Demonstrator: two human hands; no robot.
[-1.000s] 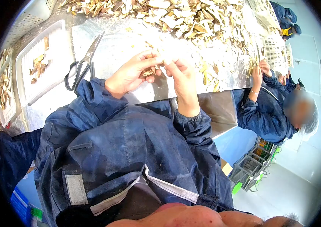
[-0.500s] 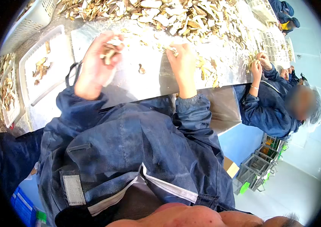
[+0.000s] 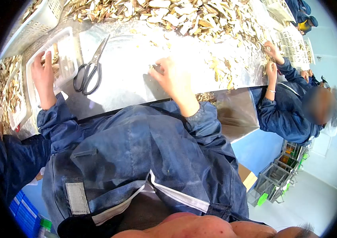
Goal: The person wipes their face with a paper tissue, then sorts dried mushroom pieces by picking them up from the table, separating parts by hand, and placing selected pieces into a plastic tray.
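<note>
My left hand is over the white plastic tray, its fingers stretched out and apart. A few dried mushroom slices lie in the tray beside those fingers. On the metal table, black-handled scissors rest between my two hands, blades pointing away from me. Above the table's middle, my right hand is closed in a pinch, with a small mushroom piece at its fingertips; bright glare makes it hard to see. A large heap of sliced mushrooms spreads across the far side.
White perforated baskets stand at far left and far right. Another tray of slices sits at left. A co-worker in blue works at the right, near a plastic-lined container. A neighbour's sleeve shows at left.
My left hand has swung left from mid-table to the tray and opened, no longer holding mushroom pieces; the scissors are now uncovered. My right hand has shifted left and slightly nearer me.
</note>
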